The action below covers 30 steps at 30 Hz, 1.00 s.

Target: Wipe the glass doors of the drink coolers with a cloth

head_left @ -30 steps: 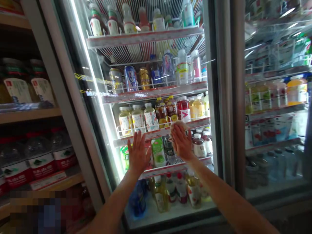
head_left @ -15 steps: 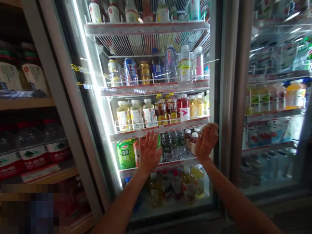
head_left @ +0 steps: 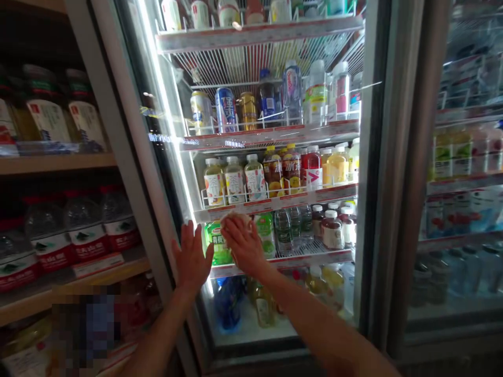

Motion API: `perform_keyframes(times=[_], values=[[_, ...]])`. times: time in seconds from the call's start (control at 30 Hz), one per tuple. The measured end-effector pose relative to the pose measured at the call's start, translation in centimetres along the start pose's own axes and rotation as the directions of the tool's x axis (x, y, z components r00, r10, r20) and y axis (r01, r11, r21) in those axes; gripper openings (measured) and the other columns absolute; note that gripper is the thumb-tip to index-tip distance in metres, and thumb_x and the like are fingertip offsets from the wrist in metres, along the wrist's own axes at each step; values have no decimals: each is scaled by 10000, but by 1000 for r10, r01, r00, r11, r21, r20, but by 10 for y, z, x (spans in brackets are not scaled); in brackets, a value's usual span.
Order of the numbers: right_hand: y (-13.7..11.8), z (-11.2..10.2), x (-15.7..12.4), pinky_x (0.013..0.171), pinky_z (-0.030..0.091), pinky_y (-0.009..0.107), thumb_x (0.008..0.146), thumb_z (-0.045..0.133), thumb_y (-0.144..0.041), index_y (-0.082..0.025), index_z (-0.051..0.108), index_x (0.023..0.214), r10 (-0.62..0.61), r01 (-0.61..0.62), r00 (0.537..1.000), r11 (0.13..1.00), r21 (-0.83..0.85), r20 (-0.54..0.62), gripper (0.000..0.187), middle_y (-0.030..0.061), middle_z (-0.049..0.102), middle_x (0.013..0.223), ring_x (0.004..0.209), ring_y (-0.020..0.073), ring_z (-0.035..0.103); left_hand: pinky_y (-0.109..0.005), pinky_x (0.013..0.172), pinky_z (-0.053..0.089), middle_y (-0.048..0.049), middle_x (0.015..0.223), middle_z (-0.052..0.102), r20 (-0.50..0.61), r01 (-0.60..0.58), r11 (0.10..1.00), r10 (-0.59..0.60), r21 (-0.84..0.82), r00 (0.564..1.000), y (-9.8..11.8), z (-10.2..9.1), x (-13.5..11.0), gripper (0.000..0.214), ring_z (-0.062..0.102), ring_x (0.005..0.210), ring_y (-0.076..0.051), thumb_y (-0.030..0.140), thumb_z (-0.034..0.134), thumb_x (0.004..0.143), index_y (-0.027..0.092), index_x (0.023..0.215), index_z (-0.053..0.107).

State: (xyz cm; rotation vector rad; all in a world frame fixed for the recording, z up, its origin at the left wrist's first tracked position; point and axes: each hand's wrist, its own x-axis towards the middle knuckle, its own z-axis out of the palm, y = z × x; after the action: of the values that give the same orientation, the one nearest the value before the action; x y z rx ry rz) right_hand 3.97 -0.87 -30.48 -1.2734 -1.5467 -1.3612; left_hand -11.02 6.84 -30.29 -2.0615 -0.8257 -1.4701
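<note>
In the head view, a lit drinks fridge stands behind a glass door (head_left: 275,337). My right hand (head_left: 247,248) presses a pale, crumpled cloth (head_left: 242,218) against the glass, in front of the shelf with green pouches (head_left: 215,252). The hand covers part of the cloth. To its left, my left hand (head_left: 192,262) is open with fingers spread, holding nothing, over the left edge of the door near the light strip (head_left: 167,107). Whether its palm touches the door cannot be made out.
Behind the glass, tea bottles (head_left: 234,180), cans (head_left: 225,111) and water bottles (head_left: 283,230) stand on wire shelves. Wooden shelving (head_left: 58,163) with large bottles is at the left. A metal door frame (head_left: 408,173) and another glass-fronted fridge (head_left: 467,235) are at the right.
My right hand has moved the cloth left across the glass, from the door's right edge. My left hand has shifted left to the left edge. The view has turned slightly left.
</note>
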Motion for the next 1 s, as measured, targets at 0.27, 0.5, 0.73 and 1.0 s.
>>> perform_keyframes(times=[0.27,0.5,0.73,1.0], values=[[-20,14,-1,1149,-46,454,891,427,-218,-248,530,1209,-178,177,984,983,36,26,336,-20,362,1443,1388,157,185,-582,1087,138,-179,1478,239,25,-17,1000,17,21,1000,-10,0,-8,612,182,1382,-287,316,395,898,180,1443,154],[52,-29,-38,1148,-8,461,856,456,-218,-232,507,1255,-137,137,990,990,-20,16,402,37,485,1358,1380,169,216,-515,1121,114,-157,1470,267,-49,-183,981,180,-61,982,42,10,-1,671,163,1385,-248,289,458,874,189,1448,126],[145,-83,-84,1114,132,485,860,440,-220,-206,513,1244,148,-168,984,957,-235,-98,390,114,483,1350,1335,206,325,-487,1131,84,-162,1448,317,-64,-262,951,255,-162,965,110,21,19,628,160,1386,-245,260,466,857,152,1425,221],[219,-116,-108,1063,207,533,889,340,-308,-135,379,1363,520,-610,783,749,-258,-342,506,198,354,1420,1338,267,307,-479,1129,78,-152,1440,343,-50,-269,943,264,-195,963,144,28,29,598,162,1390,-238,261,476,850,142,1399,273]])
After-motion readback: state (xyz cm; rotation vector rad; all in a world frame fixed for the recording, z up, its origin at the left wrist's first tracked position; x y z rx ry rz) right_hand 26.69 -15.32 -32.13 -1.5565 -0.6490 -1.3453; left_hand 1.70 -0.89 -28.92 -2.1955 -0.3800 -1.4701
